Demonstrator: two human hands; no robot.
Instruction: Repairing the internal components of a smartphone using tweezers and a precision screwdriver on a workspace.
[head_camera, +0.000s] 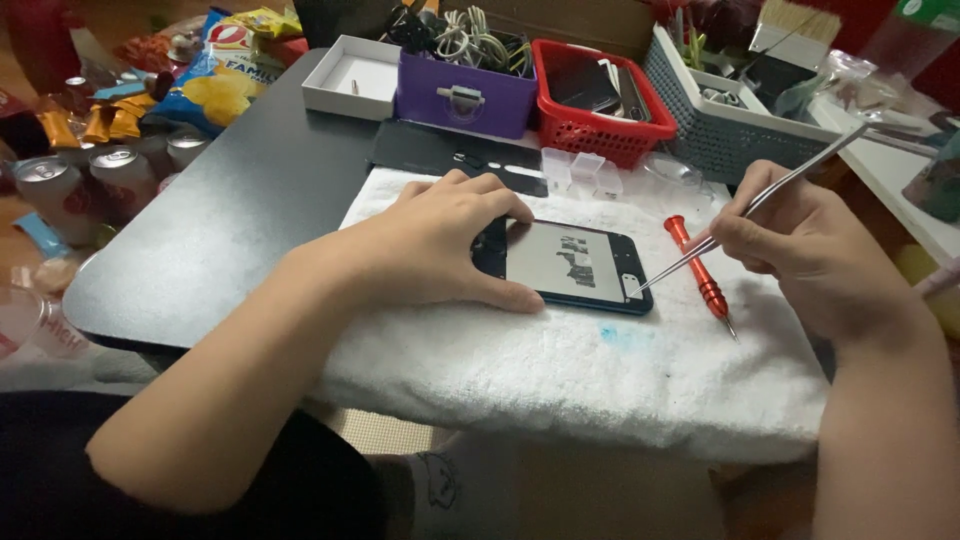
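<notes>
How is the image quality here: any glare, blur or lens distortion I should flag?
Head view: dim, warm light; the phone and tweezers are sharp enough between the left hand and right hand; no strong glare; wide-angle stretch at the edges bends the forearms; cans at far left look soft.

Blue-and-yellow chip bag (215, 85) lies far left of the opened phone (565, 265), past the table edge. Orange snack wrappers (100, 120) and silver cans (110, 165) sit beside the bag.

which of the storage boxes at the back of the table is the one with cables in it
The purple box, between the white box and the red basket: white cables are coiled inside it, whereas the white one looks almost empty.
</notes>
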